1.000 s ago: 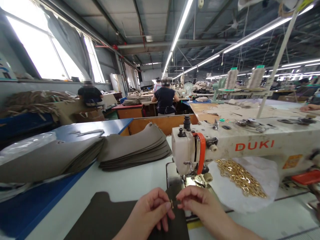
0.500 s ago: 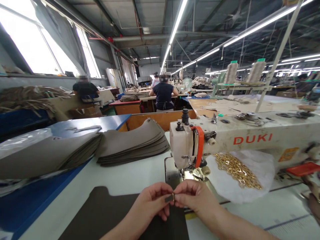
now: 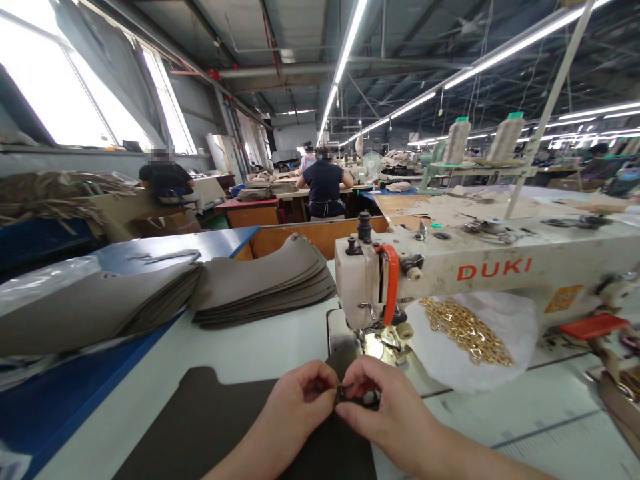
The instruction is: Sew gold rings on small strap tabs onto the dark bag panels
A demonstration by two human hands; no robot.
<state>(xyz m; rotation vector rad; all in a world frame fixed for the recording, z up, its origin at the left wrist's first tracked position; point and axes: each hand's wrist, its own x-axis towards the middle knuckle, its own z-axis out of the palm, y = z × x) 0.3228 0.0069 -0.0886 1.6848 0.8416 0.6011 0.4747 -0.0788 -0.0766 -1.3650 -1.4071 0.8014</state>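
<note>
My left hand (image 3: 301,410) pinches a small dark strip with a bit of gold-coloured metal, just in front of the sewing machine (image 3: 367,280). Facing it, my right hand (image 3: 387,407) has thumb and fingers bent round the other side of the same small piece. The fingers hide most of it. Beneath both hands lies a dark grey-brown panel (image 3: 200,427) on the white table. Gold-coloured metal rings (image 3: 467,330) are heaped on a white sheet (image 3: 523,343) under the machine's arm.
Stacks of grey-brown panels (image 3: 260,283) lie behind and left of my hands. A blue table edge (image 3: 100,400) runs along the left. Thread cones (image 3: 457,141) stand behind the machine. Two seated people (image 3: 325,183) are farther back. A strap (image 3: 617,407) hangs at the right.
The fingers of my right hand have spread and shifted round the small piece, which is now turned and darker to view. The whole view has shifted slightly.
</note>
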